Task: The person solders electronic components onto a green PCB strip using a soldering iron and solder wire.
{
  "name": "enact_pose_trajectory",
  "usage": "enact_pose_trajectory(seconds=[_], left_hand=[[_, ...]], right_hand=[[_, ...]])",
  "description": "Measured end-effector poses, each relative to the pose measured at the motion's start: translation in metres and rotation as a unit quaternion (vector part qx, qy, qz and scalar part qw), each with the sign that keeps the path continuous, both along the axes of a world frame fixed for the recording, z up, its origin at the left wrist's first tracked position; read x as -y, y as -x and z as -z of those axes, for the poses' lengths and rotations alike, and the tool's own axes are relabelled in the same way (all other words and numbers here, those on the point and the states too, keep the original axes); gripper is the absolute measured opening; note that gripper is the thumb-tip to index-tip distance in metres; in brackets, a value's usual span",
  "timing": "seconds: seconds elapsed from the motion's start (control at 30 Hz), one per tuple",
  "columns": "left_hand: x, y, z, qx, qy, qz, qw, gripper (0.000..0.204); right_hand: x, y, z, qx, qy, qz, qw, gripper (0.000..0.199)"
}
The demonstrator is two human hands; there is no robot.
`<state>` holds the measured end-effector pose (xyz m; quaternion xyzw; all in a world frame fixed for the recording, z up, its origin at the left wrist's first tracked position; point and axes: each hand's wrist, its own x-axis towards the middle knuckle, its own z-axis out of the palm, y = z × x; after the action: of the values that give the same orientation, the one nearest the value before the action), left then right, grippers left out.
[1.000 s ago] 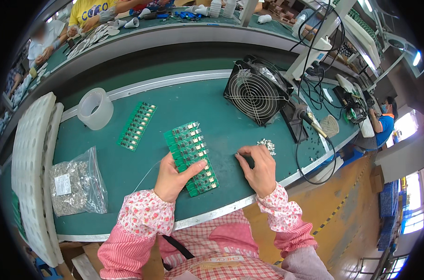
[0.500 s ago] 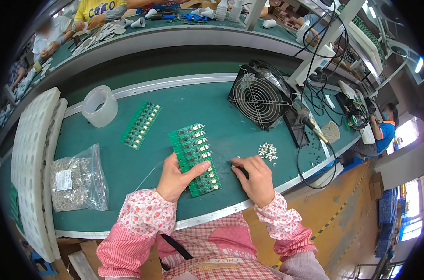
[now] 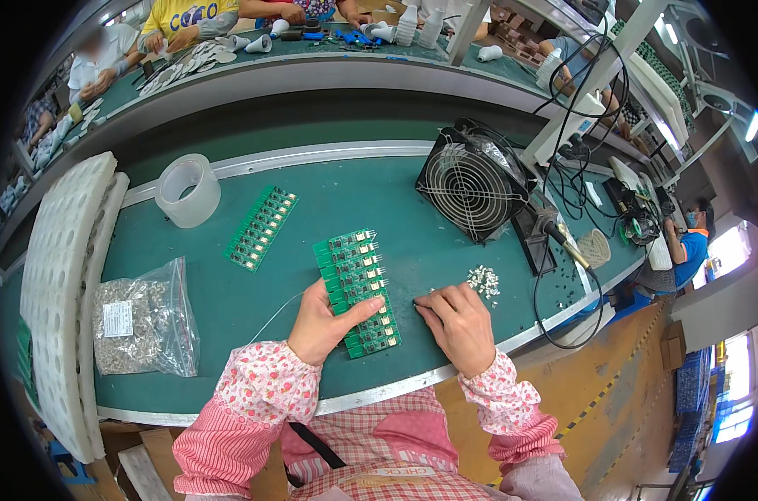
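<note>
My left hand [image 3: 319,321] grips a green circuit board panel [image 3: 351,270] by its left and lower part, with the thumb pressed on the front. Rows of small dark and pale parts cover the panel, and short metal pins stick out along its upper right edge. To its right, my right hand [image 3: 458,327] rests low over the mat with fingers curled and tips together; whatever lies between them is too small or hidden to name. Just beyond that hand sits a pile of tiny white connectors [image 3: 484,282]. A second green panel [image 3: 262,228] lies flat, farther left.
On the left are a tape roll [image 3: 188,191], a clear bag of small parts [image 3: 145,321] and upright white foam trays [image 3: 58,292]. A black fan [image 3: 472,184] and a soldering iron [image 3: 568,243] with looping cables stand at right. Other people work across the far bench.
The whole view has shifted slightly, so the bench things sit a little lower and to the right. My right fingers have drawn closer together; my left hand keeps its hold on the panel.
</note>
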<state>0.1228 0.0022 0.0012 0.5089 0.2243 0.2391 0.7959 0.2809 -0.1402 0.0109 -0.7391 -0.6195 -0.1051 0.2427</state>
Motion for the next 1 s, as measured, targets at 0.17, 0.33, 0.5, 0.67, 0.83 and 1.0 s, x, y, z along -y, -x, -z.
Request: enact_pose_trajectory(seconds=[0.17,0.33,0.5,0.67,0.83,1.0], left_hand=[[0.001,0.0,0.0,0.007,-0.003,0.002,1.0,0.031],[0.001,0.0,0.002,0.016,-0.014,-0.001,1.0,0.03],[0.001,0.0,0.003,0.015,-0.023,-0.008,1.0,0.028],[0.001,-0.001,0.003,0.033,-0.027,-0.02,0.999,0.026],[0.003,0.0,0.001,0.027,-0.087,-0.043,0.995,0.025],[0.006,0.002,-0.002,0.028,-0.096,-0.064,0.993,0.024]], right_hand=[[-0.002,0.001,0.004,-0.179,-0.04,0.02,0.983,0.012],[-0.011,0.008,0.001,-0.472,-0.059,0.048,0.878,0.009],[-0.023,0.016,-0.004,-0.67,-0.087,-0.018,0.737,0.011],[-0.031,0.028,0.002,-0.7,-0.107,-0.067,0.703,0.012],[-0.037,0.042,0.004,-0.753,-0.108,-0.039,0.647,0.011],[-0.038,0.047,0.003,-0.746,-0.118,-0.037,0.655,0.012]])
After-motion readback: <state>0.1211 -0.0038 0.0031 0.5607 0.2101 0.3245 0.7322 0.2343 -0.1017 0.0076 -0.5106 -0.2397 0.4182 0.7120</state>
